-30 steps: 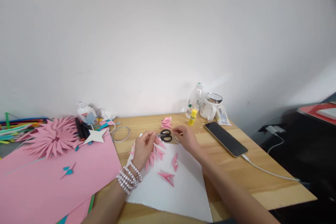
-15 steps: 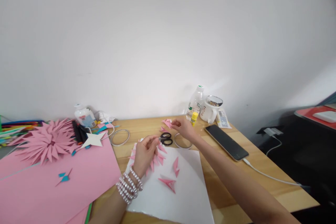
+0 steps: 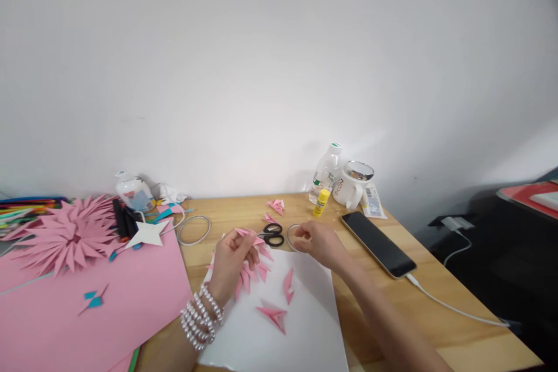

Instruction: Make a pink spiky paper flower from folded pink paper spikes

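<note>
My left hand [image 3: 233,261], with bead bracelets on the wrist, pinches a folded pink paper piece [image 3: 244,234] above a fan of joined pink points [image 3: 249,274] lying on a white sheet [image 3: 305,325]. My right hand [image 3: 316,242] hovers just right of the black scissors [image 3: 274,235], fingers curled, with nothing visible in them. It partly covers a wire ring [image 3: 291,230]. Two loose pink folded pieces [image 3: 288,285] [image 3: 274,315] lie on the sheet. A small pile of pink pieces [image 3: 276,205] sits behind the scissors.
On the wooden table [image 3: 436,325] stand a glue stick [image 3: 321,202], a bottle [image 3: 326,171] and a white mug [image 3: 353,183]. A phone [image 3: 377,243] with a cable lies at the right. At the left are pink paper [image 3: 65,314], a pink paper flower [image 3: 65,235], a white star [image 3: 148,233] and another ring [image 3: 194,229].
My right hand reached back to the pile of pink pieces, then drew forward again to beside the scissors. A pink piece now sticks out of my left hand's fingers.
</note>
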`<state>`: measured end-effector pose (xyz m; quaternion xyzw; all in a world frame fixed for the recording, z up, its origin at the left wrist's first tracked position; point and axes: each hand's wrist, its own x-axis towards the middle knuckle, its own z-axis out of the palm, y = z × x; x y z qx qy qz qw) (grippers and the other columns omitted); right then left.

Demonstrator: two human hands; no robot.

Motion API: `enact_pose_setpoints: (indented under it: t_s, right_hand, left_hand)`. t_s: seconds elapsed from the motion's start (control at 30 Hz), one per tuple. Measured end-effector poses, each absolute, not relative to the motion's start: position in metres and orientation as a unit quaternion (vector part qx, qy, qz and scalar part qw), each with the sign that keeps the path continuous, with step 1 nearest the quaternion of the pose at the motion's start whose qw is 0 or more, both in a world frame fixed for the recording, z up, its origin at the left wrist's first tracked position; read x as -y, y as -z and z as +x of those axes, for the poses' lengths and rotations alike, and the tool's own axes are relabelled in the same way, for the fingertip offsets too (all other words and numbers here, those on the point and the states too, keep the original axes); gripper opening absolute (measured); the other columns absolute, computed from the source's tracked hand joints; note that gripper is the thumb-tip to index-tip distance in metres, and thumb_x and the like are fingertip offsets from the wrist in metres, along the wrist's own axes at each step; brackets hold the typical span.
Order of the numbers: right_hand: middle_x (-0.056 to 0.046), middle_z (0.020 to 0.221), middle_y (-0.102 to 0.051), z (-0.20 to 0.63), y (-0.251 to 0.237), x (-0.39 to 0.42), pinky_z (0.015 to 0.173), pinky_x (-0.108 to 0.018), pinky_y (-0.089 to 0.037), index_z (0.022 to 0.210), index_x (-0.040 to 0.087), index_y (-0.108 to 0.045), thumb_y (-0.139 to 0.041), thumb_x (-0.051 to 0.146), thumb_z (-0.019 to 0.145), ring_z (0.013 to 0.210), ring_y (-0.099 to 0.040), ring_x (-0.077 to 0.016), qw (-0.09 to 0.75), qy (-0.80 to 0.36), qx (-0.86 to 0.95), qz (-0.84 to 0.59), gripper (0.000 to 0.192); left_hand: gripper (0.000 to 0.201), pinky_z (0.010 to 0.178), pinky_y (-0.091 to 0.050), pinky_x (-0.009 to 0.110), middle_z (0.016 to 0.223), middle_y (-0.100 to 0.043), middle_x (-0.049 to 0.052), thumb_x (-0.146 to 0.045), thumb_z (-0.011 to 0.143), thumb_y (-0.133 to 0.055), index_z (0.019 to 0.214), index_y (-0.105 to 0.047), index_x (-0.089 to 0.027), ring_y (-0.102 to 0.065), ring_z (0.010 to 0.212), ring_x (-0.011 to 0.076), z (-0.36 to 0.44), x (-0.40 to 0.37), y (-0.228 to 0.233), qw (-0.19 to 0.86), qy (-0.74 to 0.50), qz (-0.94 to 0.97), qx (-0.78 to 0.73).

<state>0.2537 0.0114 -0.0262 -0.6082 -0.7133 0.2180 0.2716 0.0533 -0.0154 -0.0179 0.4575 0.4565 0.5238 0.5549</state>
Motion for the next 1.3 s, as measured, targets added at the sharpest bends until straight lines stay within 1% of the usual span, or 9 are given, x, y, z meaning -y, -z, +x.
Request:
enact_pose_setpoints:
  t_s: [0.13,0.33,0.53,0.6,0.77,0.9,1.03,1.13,1.3]
  right_hand:
    - [-0.001,0.053,-0.059,0.263,0.036,-0.015,0.046,-0.022,-0.026,0.051,0.018,-0.057,-0.057,0.018,0.064,0.049,-0.049,-0.0128,0.189,-0.18,0.737,-0.623,0.012]
    - [-0.003,0.067,-0.063,0.256,0.035,-0.014,0.052,-0.024,-0.035,0.07,0.019,-0.059,-0.048,0.03,0.076,0.06,-0.056,-0.0157,0.294,-0.216,0.703,-0.611,0.018]
    - [-0.005,0.068,-0.061,0.253,0.042,-0.015,0.057,-0.026,-0.036,0.056,0.018,-0.053,-0.057,0.024,0.068,0.065,-0.056,-0.018,0.269,-0.195,0.699,-0.633,0.014]
    - [-0.004,0.064,-0.061,0.25,0.038,-0.015,0.057,-0.027,-0.039,0.063,0.018,-0.052,-0.049,0.033,0.077,0.061,-0.057,-0.017,0.332,-0.238,0.658,-0.632,0.02]
    - [-0.001,0.052,-0.055,0.236,0.017,-0.007,0.057,-0.027,-0.044,0.06,0.018,-0.046,-0.045,0.054,0.078,0.056,-0.057,-0.0153,0.509,-0.569,0.462,-0.451,0.04]
    - [-0.006,0.085,-0.064,0.221,0.011,0.008,0.073,-0.032,-0.048,0.089,0.017,-0.059,-0.058,0.043,0.073,0.08,-0.061,-0.0182,0.508,-0.688,0.401,-0.329,0.03]
    - [-0.007,0.134,-0.04,0.212,0.013,0.019,0.082,-0.035,-0.046,0.12,0.029,-0.046,-0.069,0.028,0.066,0.094,-0.058,-0.019,0.52,-0.657,0.481,-0.257,0.059]
    - [-0.006,0.137,-0.036,0.207,0.016,0.021,0.079,-0.035,-0.047,0.125,0.035,-0.04,-0.067,0.027,0.069,0.091,-0.06,-0.0185,0.52,-0.623,0.526,-0.254,0.063]
    - [-0.007,0.123,-0.053,0.202,0.023,0.022,0.077,-0.035,-0.048,0.122,0.03,-0.044,-0.061,0.03,0.075,0.085,-0.062,-0.0176,0.515,-0.603,0.551,-0.26,0.05]
  left_hand:
    - [0.028,0.03,-0.024,0.016,0.046,-0.055,-0.004,-0.043,0.074,-0.056,0.074,-0.054,-0.015,-0.038,0.029,0.0054,0.051,0.014,0.019,0.547,-0.5,0.47,-0.48]
    - [0.04,0.034,-0.028,0.017,0.037,-0.048,-0.004,-0.05,0.079,-0.045,0.058,-0.047,-0.016,-0.038,0.031,0.006,0.054,0.016,0.019,0.553,-0.458,0.493,-0.491]
    - [0.036,0.042,-0.043,0.023,0.062,-0.06,0.004,-0.047,0.08,-0.044,0.069,-0.054,-0.014,-0.054,0.046,0.0115,0.058,0.02,0.016,0.599,-0.445,0.506,-0.433]
    - [0.034,0.041,-0.041,0.021,0.059,-0.056,0.001,-0.046,0.08,-0.046,0.07,-0.055,-0.014,-0.05,0.044,0.01,0.059,0.021,0.017,0.586,-0.454,0.512,-0.433]
    - [0.031,0.035,-0.025,0.017,0.047,-0.039,-0.007,-0.045,0.078,-0.05,0.073,-0.057,-0.015,-0.033,0.038,0.0056,0.057,0.022,0.015,0.509,-0.496,0.53,-0.462]
    - [0.027,0.035,-0.023,0.017,0.046,-0.039,-0.007,-0.043,0.076,-0.053,0.074,-0.057,-0.017,-0.031,0.038,0.0056,0.055,0.023,0.011,0.467,-0.518,0.536,-0.476]
    - [0.026,0.036,-0.026,0.018,0.051,-0.047,-0.006,-0.042,0.077,-0.052,0.083,-0.058,-0.017,-0.034,0.038,0.0059,0.053,0.02,0.013,0.452,-0.547,0.531,-0.464]
    - [0.027,0.038,-0.029,0.019,0.054,-0.051,-0.005,-0.041,0.077,-0.052,0.09,-0.059,-0.019,-0.037,0.039,0.0068,0.051,0.02,0.015,0.44,-0.553,0.541,-0.457]
    - [0.027,0.038,-0.028,0.019,0.047,-0.044,-0.007,-0.039,0.077,-0.052,0.095,-0.059,-0.019,-0.034,0.039,0.0077,0.051,0.023,0.013,0.409,-0.527,0.569,-0.482]
